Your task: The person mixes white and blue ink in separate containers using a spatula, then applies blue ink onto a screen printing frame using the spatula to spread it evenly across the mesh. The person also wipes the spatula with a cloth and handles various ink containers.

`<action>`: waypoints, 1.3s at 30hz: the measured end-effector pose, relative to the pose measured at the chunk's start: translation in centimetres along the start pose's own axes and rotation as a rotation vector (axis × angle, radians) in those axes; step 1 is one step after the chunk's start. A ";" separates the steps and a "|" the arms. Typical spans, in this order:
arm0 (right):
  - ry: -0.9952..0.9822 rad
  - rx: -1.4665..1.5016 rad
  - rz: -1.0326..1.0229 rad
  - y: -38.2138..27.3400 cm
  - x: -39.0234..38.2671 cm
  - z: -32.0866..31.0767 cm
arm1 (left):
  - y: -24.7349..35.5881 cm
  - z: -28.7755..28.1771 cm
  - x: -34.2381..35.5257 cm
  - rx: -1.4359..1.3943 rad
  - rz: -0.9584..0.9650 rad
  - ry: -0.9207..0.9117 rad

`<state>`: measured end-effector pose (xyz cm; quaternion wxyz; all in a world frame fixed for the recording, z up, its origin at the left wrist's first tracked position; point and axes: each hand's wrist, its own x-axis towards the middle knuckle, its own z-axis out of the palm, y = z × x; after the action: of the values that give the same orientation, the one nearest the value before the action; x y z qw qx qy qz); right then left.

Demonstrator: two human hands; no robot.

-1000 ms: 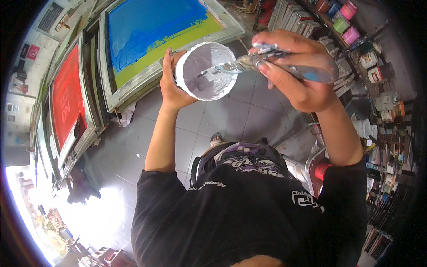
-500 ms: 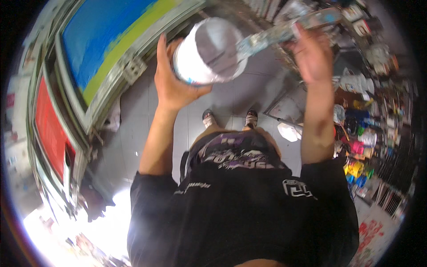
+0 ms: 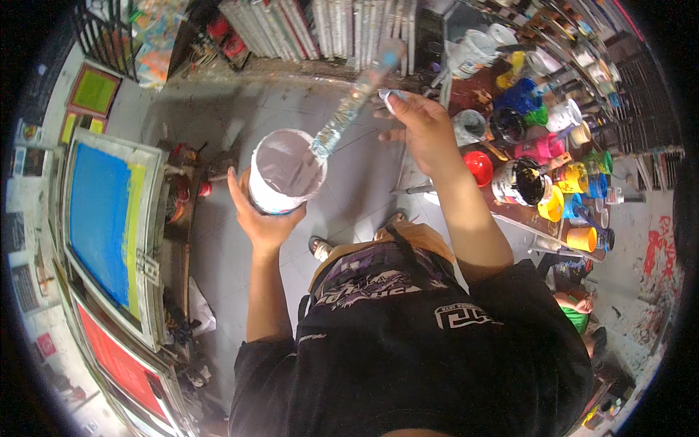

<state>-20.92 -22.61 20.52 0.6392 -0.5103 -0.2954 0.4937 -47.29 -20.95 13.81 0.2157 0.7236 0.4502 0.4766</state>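
My left hand (image 3: 263, 226) is wrapped round the lower part of a white bucket (image 3: 269, 204) coated inside with pale grey paint. A long paint-crusted stick (image 3: 336, 125) leans in the bucket at its right rim, its upper end blurred. Just right of that stick is my right hand (image 3: 426, 135), raised with fingers apart and white paint on a fingertip; it appears not to grip the stick.
Framed screens with blue (image 3: 98, 211) and red (image 3: 116, 353) surfaces line the left. Upright frames (image 3: 364, 33) stand at the back. A bench at right holds many paint tubs (image 3: 520, 98), including a red one (image 3: 477, 169). A person in green (image 3: 575, 317) is at lower right.
My view has swung toward the colourful bench. The bucket sits lower relative to me. My right hand, gripping the stick a second ago, is now apart from it with fingers loosened.
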 end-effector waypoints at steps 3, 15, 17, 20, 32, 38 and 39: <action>-0.034 0.266 0.095 -2.1 -0.5 -5.4 | 1.2 3.8 0.5 -0.096 -0.030 0.003; 0.349 0.024 -0.090 -4.0 -4.7 -18.8 | 3.7 15.5 1.2 -0.399 -0.179 -0.351; 0.362 -0.019 -0.096 -3.7 -5.1 -20.5 | 4.8 17.1 2.2 -0.425 -0.180 -0.403; 0.438 -0.001 -0.121 -3.3 -6.0 -22.0 | 4.8 19.5 3.6 -0.513 -0.137 -0.423; 0.871 -0.225 -0.268 -4.0 -14.0 -27.1 | 6.1 35.9 8.5 -0.479 0.091 -0.339; 1.048 -0.287 -0.205 -4.5 -15.5 -26.9 | 4.9 42.9 8.6 -0.647 0.077 -0.403; 1.070 -0.263 -0.200 -4.7 -15.3 -26.7 | 5.6 43.2 8.9 -0.680 0.097 -0.427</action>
<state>-1.04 -46.50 18.76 0.6747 -0.7347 -0.0359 0.0618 -5.35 -11.08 2.79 0.5087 0.7142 0.1770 0.4470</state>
